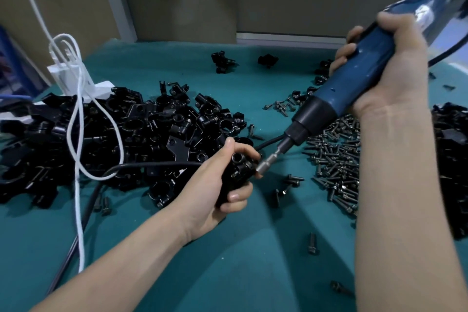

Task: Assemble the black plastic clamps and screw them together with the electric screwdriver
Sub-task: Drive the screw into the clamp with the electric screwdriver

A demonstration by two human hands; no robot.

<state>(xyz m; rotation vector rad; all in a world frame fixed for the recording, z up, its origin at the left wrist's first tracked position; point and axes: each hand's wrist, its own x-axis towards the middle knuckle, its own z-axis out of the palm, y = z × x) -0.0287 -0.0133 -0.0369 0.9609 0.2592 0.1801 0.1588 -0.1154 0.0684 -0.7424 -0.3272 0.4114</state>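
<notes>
- One white power strip point(76, 81), upper left. One white cable point(80, 185) loops off it and runs down the left side of the frame.
- Many black clamp parts point(141, 134) in a big heap, left to centre, lying loose on the teal table point(228, 273); too many to count.
- Two loose screws point(103, 204) just below the heap, lower left.
- One black cable point(157, 164) lies across the heap's front edge and passes behind the left hand.
- One left hand point(215, 185), centre: thumb on top, fingers curled underneath, gripping one black clamp point(238, 167) right in front of the heap.
- Two separate clamp pieces point(222, 61), upper centre, well apart from the heap.
- One silver bit point(268, 161), its tip touching the held clamp's right side.
- Around six stray screws point(312, 243), centre to lower centre; blur makes the count unsure.
- One electric screwdriver point(354, 83), blue body with a black collar, tilted with the tip down-left, right of centre.
- One right hand point(390, 66), upper right, all fingers wrapped round the screwdriver body.
- One screw pile point(336, 159), right of centre, under the screwdriver; too many to count.
- One second dark heap point(450, 159) at the right edge, partly hidden by the right forearm.
</notes>
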